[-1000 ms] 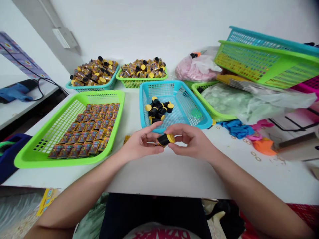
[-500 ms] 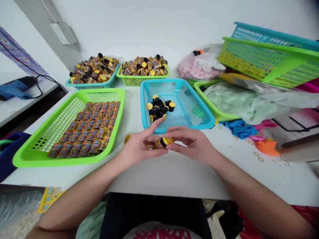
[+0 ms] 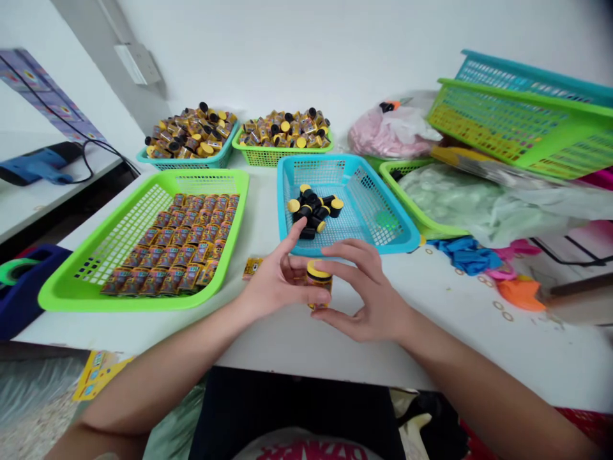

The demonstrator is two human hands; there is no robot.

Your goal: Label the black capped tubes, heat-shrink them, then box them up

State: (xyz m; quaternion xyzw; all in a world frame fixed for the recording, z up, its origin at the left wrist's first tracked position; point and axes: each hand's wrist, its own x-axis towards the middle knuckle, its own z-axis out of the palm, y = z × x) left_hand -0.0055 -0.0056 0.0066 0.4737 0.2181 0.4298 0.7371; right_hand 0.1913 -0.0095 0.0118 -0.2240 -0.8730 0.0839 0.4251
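Observation:
A small jar (image 3: 318, 275) with a yellow lid, a black band under it and a printed yellow-orange wrap is upright just above the table. My left hand (image 3: 271, 281) grips it between thumb and fingers, with the index finger pointing away. My right hand (image 3: 373, 294) also has hold of it, fingertips by the lid and thumb near the bottom. Beside my left hand lies a small printed yellow piece (image 3: 251, 268), partly hidden. Beyond my hands, a blue basket (image 3: 397, 243) holds several black jars (image 3: 311, 211) with yellow lids and no wraps.
On the left, a green basket (image 3: 62, 300) holds rows of wrapped jars (image 3: 177, 246). Two baskets heaped with jars (image 3: 282, 131) stand by the wall. Stacked baskets (image 3: 502, 128) and plastic bags (image 3: 445, 191) crowd the right. A blue heat gun (image 3: 43, 163) and tape dispenser (image 3: 36, 287) are far left.
The jar has turned from lying sideways to upright between my hands. My right hand's thumb has moved down to its bottom. The view has shifted slightly.

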